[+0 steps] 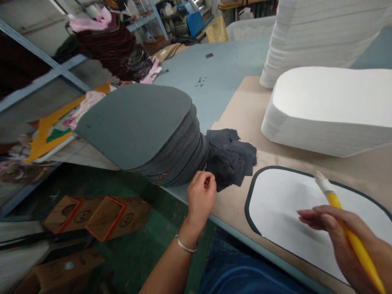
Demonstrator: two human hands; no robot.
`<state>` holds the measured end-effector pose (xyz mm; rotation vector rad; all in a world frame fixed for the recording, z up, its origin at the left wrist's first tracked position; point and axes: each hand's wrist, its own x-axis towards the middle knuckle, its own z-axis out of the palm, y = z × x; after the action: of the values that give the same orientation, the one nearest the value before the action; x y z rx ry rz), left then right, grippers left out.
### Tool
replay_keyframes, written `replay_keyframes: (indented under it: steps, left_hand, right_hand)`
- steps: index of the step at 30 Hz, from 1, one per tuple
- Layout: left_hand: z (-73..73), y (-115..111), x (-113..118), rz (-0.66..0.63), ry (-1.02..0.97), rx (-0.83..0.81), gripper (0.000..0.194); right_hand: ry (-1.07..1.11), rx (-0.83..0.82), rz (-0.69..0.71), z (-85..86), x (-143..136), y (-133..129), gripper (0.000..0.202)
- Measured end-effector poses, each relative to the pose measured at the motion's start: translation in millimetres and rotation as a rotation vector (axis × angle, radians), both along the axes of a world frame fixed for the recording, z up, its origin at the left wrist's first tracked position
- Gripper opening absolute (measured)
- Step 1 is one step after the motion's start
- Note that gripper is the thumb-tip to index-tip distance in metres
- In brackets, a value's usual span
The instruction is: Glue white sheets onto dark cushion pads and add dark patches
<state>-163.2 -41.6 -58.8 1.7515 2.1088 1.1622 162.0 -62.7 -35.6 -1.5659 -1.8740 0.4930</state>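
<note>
A yellow-handled brush [336,201] with a pale, worn tip rests in my right hand [346,241], gripped between thumb and fingers. Below it lies a white rounded panel [281,208] with a dark green border, flat on the table. My left hand [202,194] is closed in a pinch beside the heap of small dark fabric pieces [234,157]; whatever is between its fingertips is too small to tell. Just behind that hand rises a tall stack of dark grey-green rounded panels [137,122], which overhangs the table's near edge.
White rounded panels stand stacked [330,98] at the right, with a taller white pile [312,36] behind. Cardboard boxes [134,212] sit on the green floor at lower left. A dark maroon pile [119,53] stands at the far left beyond the blue-grey table [232,65].
</note>
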Motion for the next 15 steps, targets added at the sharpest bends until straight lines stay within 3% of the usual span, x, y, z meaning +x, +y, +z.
replay_keyframes:
  steps: [4,7,12,15]
  left_hand:
    - [30.8,-11.1,37.4,-0.144,-0.119,0.021,0.015]
    - [45.2,-15.3,71.8,-0.323,-0.185,-0.009,0.016]
    - [45.8,-16.4,115.1,-0.531,-0.315,-0.058,0.011]
    - [35.6,-14.1,133.2,-0.526,-0.676,-0.283,0.004]
  right_hand:
    - [0.031,0.156,0.116,9.7,-33.1,1.1,0.019]
    - [0.174,0.173,0.18,10.1,-48.0,5.1,0.025]
    - [0.19,0.197,0.089,12.9,-39.3,2.3,0.016]
    - [0.196,0.19,-0.023,11.3,-24.8,-7.4,0.013]
